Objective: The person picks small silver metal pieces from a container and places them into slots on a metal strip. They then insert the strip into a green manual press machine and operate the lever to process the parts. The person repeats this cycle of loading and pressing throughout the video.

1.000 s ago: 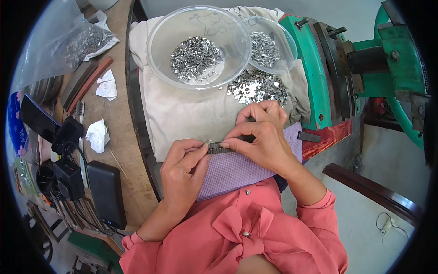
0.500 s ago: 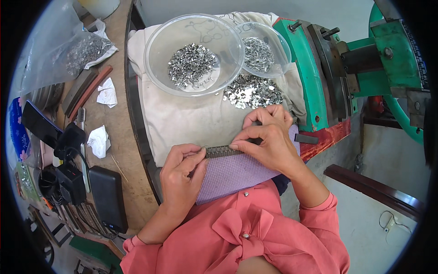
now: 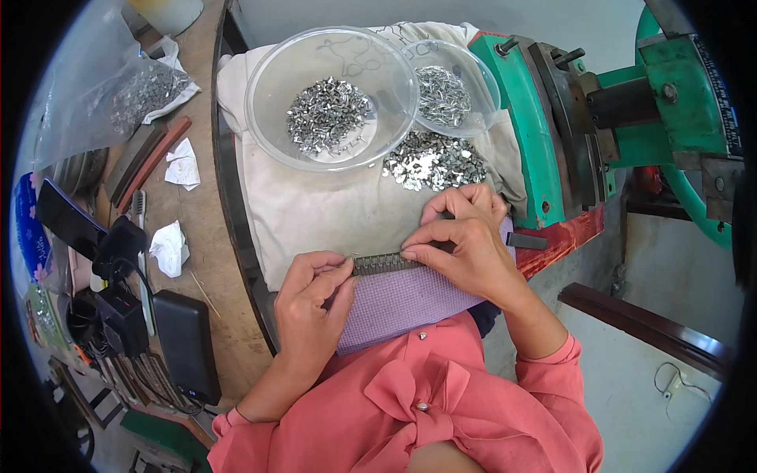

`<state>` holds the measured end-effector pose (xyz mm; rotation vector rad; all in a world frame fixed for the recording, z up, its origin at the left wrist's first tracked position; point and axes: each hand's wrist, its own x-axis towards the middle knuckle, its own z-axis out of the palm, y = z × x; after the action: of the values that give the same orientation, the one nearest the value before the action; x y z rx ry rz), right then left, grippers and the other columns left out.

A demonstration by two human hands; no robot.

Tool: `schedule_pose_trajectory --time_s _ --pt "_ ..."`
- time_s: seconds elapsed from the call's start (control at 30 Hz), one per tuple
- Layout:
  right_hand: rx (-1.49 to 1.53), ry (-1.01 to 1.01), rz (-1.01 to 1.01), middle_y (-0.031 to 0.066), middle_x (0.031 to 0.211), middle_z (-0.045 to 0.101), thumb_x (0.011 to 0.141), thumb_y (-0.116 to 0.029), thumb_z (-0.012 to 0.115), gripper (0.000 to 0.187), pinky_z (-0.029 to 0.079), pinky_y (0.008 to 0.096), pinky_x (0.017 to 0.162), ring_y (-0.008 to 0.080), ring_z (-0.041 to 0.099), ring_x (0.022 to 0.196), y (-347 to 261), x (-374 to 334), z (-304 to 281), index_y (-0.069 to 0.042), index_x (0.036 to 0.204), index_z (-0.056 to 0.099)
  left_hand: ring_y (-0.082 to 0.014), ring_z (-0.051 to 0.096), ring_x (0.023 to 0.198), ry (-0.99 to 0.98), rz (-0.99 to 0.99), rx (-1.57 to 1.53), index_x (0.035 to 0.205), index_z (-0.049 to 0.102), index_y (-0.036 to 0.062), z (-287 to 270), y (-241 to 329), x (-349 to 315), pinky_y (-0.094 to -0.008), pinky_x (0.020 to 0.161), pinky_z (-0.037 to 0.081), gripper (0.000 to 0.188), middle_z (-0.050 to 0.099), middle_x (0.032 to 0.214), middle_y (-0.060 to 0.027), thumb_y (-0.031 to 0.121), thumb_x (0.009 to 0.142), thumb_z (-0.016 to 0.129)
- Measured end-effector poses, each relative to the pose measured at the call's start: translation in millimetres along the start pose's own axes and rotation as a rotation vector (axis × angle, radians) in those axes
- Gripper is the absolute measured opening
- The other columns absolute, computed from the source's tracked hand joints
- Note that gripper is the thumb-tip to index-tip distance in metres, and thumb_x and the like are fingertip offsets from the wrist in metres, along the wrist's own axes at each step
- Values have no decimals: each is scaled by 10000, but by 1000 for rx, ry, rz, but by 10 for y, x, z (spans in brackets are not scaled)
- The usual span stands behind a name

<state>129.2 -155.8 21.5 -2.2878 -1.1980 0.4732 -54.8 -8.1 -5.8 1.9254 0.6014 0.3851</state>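
Note:
A narrow dark metal strip with a row of slots (image 3: 384, 264) lies across a purple woven cloth (image 3: 410, 299) in front of me. My left hand (image 3: 310, 296) pinches the strip's left end between thumb and fingers. Over its right part is my right hand (image 3: 471, 251), thumb and index finger pressed together at the strip's upper edge. Whatever sits between those fingertips is too small or hidden to make out. Just beyond the right hand lies a loose pile of small shiny metal pieces (image 3: 434, 162).
Behind stand a large clear plastic bowl (image 3: 264, 118) and a smaller clear bowl (image 3: 490, 102), both with small metal parts. A green machine (image 3: 532, 150) is close on the right. The wooden table (image 3: 229, 260) at left carries a black power bank (image 3: 187, 347), tissues and a brush.
My right hand has shifted slightly right along the strip, so a little more of it shows. The left hand keeps its hold. The whole view has moved slightly.

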Motion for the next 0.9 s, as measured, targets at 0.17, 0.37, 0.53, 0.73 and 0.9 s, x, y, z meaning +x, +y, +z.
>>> schedule_pose_trajectory --time_s 0.17,0.37,0.53,0.73,0.9 --pt "-3 -5 -20 -61 941 585 721 -302 860 151 236 451 998 229 453 1064 17 7 -9 -193 817 820 -212 670 926 -1 -1 -11 1073 751 -22 -1 -2 1 -301 802 549 301 654 1082 -126 -126 790 744" --pt "-41 1 -22 -53 932 581 716 -312 863 162 242 448 983 233 451 1057 19 1 -33 -190 814 821 -214 669 928 -6 -16 -8 1067 751 -19 -7 -1 1 -304 806 548 293 657 1080 -129 -117 790 750" --pt "-44 2 -12 -47 924 577 715 -315 861 159 245 438 980 240 449 1055 24 -22 -59 -192 807 821 -218 672 931 -3 -19 -7 1058 754 -19 -4 8 8 -306 807 549 285 662 1067 -130 -113 788 751" --pt "-31 -20 20 -44 916 575 718 -306 860 154 242 440 993 237 449 1052 19 -7 -65 -191 813 820 -221 674 933 -6 -11 -2 1055 754 -20 -12 12 16 -306 807 551 285 663 1064 -131 -113 786 752" --pt "-44 -39 21 -67 912 567 716 -302 859 154 243 430 998 200 456 1043 56 -24 -93 -210 834 824 -217 671 929 -5 -18 -27 1059 752 -20 -11 12 13 -304 804 550 293 661 1070 -130 -116 783 753"
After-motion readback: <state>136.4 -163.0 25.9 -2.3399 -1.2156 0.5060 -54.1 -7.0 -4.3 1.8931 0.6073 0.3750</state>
